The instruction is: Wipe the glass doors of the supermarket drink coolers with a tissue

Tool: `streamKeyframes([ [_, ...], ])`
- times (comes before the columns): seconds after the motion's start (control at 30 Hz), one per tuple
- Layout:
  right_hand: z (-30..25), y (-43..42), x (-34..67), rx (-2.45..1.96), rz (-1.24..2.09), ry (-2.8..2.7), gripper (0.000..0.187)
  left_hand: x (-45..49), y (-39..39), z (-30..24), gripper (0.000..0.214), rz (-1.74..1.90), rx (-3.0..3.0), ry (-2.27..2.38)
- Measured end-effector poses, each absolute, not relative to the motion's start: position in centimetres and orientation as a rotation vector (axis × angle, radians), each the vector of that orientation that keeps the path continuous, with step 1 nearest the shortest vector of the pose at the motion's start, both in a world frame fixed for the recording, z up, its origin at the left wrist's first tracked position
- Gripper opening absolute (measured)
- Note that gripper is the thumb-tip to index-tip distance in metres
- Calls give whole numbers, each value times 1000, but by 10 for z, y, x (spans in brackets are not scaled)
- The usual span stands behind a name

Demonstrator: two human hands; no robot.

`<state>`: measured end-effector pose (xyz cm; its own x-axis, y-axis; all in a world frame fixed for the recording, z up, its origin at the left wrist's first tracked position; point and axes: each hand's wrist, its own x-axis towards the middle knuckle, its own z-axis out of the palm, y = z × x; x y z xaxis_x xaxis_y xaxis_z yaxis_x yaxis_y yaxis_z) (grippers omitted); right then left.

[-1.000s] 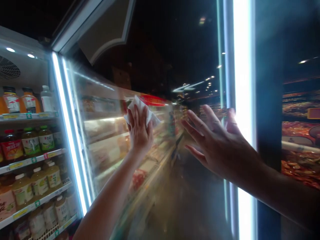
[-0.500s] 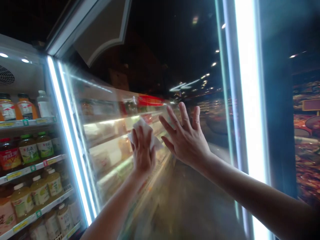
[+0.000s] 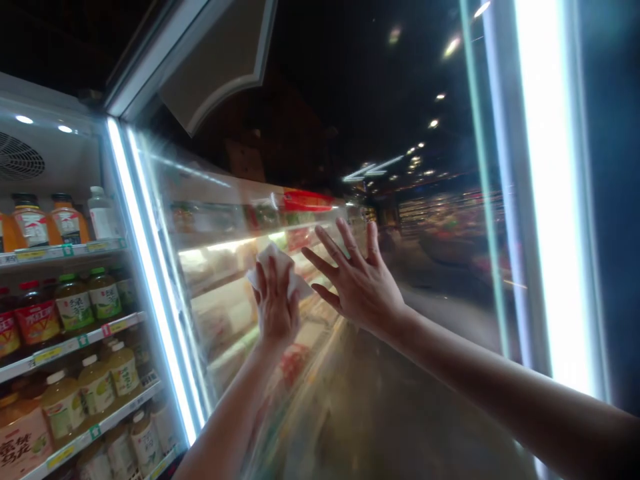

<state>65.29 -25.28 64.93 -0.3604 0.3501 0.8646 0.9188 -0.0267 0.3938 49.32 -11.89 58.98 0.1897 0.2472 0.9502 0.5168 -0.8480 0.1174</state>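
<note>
My left hand (image 3: 277,317) presses a white cloth (image 3: 271,251) against the glass door (image 3: 400,400), its fingers lying over the middle of the cloth and the corners sticking out around them. To its right is my right hand (image 3: 367,290), with fingers spread and nothing held. That palm faces the same glass; whether it touches the pane I cannot tell. Both arms reach up from the bottom of the view.
At left, a lit cooler shelf (image 3: 60,350) carries several rows of bottled drinks (image 3: 75,303). Bright light strips (image 3: 155,287) (image 3: 555,200) run along both sides of the door. Through the glass, a blurred refrigerated display (image 3: 225,307) and the floor (image 3: 380,407) show.
Both hands have shifted left across the glass, the right one more, so the gap between them is smaller. The view has turned a little left, bringing more of the bottles into sight.
</note>
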Motion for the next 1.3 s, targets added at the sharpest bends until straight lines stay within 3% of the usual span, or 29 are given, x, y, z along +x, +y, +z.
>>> streamKeyframes([
  [0.13, 643, -241, 641, -1318, -1368, -1779, 68, 482, -104, 605, 62, -1893, -2078, -912],
  [0.3, 640, -230, 634, -1302, -1374, -1775, 66, 472, -106, 563, 56, -1744, -2259, -812],
  [0.5, 640, -220, 622, -1323, -1380, -1759, 68, 455, -75, 574, 65, -1981, -2059, -1028],
  [0.7, 630, -208, 609, -1303, -1354, -1746, 71, 444, -75, 538, 59, -1903, -2179, -958],
  [0.97, 605, -173, 567, -1266, -1307, -1816, 75, 407, -41, 541, 69, -2011, -2055, -1040],
  [1.07, 610, -163, 556, -1270, -1307, -1823, 75, 399, -39, 543, 66, -1950, -2121, -1015],
  [1.2, 621, -158, 550, -1277, -1315, -1815, 79, 388, -19, 584, 67, -2015, -2024, -1068],
  [1.3, 623, -160, 552, -1257, -1293, -1827, 77, 399, -32, 573, 67, -2001, -2019, -1046],
])
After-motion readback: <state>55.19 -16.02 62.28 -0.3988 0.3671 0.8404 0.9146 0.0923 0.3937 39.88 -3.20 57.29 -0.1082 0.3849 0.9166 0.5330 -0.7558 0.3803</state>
